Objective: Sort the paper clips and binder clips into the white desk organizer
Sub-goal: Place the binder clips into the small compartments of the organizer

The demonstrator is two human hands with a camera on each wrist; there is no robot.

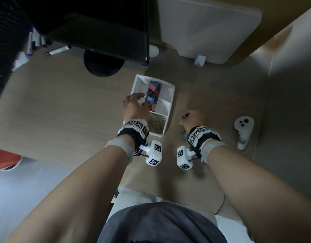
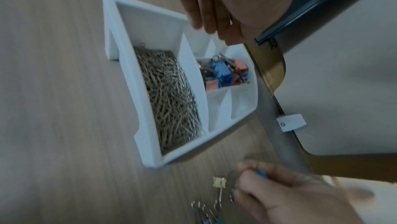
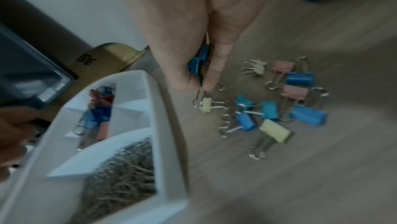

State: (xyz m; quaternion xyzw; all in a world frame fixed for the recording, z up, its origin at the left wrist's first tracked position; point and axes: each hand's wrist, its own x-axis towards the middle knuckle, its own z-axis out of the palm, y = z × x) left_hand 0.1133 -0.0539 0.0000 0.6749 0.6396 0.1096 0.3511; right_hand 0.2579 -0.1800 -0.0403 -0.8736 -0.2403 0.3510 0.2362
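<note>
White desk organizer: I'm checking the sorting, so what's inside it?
The white desk organizer holds paper clips in one compartment, binder clips in another. The left hand covers part.

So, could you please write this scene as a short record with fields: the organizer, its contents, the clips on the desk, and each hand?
organizer: white desk organizer on the wooden desk
near compartment: paper clips, heaped
middle compartment: binder clips, blue and red
loose clips on desk: binder clips in blue, pink, yellow, right of the organizer
left hand: over the organizer, fingers extended, holding nothing visible
right hand: pinches blue binder clips above the loose pile
other: white controller at far right
</note>
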